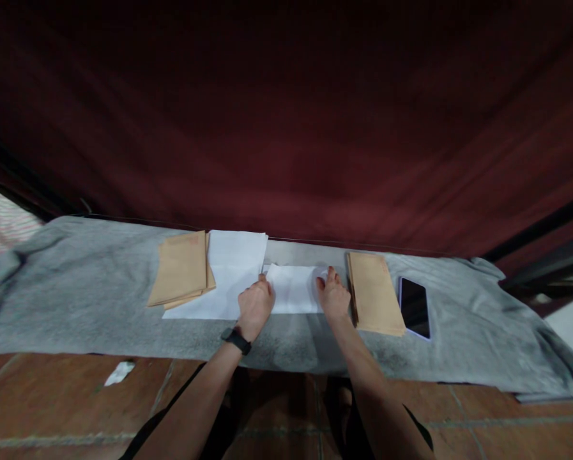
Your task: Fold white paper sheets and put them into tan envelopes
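A folded white sheet of paper lies on the grey cloth in front of me. My left hand pinches its left edge with curled fingers; a black watch sits on that wrist. My right hand rests on the sheet's right edge, fingers pressed down on it. A stack of white paper lies just left of the sheet. Brown envelopes sit on that stack's left side. A second pile of brown envelopes lies right of my right hand.
A dark phone lies face up right of the right envelope pile. A dark red curtain hangs behind the cloth. Below the cloth's near edge is a reddish tiled floor with a small white scrap.
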The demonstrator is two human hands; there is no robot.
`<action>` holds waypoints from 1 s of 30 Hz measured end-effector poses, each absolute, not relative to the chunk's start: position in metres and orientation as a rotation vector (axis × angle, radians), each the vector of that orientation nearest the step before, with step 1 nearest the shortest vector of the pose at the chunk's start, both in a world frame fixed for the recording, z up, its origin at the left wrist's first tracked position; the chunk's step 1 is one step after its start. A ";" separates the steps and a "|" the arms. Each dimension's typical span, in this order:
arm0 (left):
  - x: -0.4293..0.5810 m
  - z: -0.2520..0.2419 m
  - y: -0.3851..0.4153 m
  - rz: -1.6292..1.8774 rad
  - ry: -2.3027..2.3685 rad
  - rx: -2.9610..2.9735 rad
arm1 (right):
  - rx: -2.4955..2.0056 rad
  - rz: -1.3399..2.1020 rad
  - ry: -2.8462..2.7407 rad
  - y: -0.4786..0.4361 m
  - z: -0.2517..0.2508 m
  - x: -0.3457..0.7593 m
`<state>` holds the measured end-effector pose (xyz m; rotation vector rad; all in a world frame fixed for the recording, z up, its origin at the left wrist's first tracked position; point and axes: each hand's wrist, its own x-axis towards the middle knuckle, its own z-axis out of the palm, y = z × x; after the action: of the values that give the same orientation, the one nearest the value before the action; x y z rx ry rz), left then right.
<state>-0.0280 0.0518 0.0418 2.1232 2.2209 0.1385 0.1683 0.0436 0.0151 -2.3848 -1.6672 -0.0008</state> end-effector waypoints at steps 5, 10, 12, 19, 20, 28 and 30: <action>-0.028 0.040 0.053 0.161 2.228 2.133 | -2.290 -0.122 -1.698 0.046 0.015 0.166; -0.028 0.040 0.053 0.173 2.211 2.132 | -2.039 -0.142 -1.801 0.043 0.016 0.160; -0.028 0.040 0.053 0.178 2.207 2.122 | -1.893 -0.093 -1.890 0.041 0.013 0.155; -0.027 0.040 0.055 0.192 2.207 2.088 | -1.747 0.013 -2.111 0.034 0.001 0.140; -0.027 0.040 0.055 0.198 2.207 2.089 | -1.756 0.022 -2.119 0.034 0.001 0.140; -0.027 0.035 0.053 0.227 2.166 2.152 | -1.783 0.057 -2.159 0.036 -0.005 0.140; -0.027 0.035 0.053 0.224 2.154 2.169 | -1.785 0.059 -2.164 0.036 -0.005 0.141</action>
<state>-0.0273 0.0528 0.0350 2.1692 2.1537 0.2243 0.1407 0.0358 -0.0055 -1.7846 -2.1636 0.0592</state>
